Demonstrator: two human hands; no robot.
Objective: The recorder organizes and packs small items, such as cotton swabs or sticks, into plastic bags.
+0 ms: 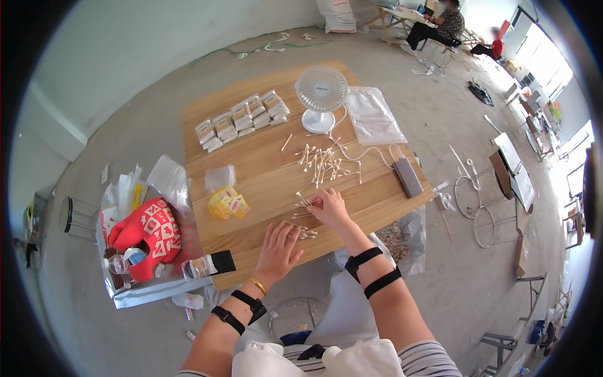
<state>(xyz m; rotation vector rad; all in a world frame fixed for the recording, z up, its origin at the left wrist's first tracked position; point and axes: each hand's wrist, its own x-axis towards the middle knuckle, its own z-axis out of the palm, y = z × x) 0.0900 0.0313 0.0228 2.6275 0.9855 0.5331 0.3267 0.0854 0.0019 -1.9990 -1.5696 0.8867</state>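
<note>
Near the front edge of the wooden table, my left hand (277,249) lies with its fingers stretched out, beside a few cotton swabs (307,234) that it partly hides. My right hand (331,208) is closed in a pinch on cotton swabs (303,201) just ahead of the left. Beyond it spreads a loose pile of cotton swabs (321,162), and one single swab (287,142) lies apart to its left. Yellow printed cards (228,205) and small clear bags (219,178) rest on the table left of my hands.
Packed swab bags (241,117) stand in rows at the far left. A white fan (321,91), clear plastic bags (375,115) and a grey power bank (407,177) occupy the far and right sides. A red cushion (151,232) sits in a box at the left. Two people work farther off.
</note>
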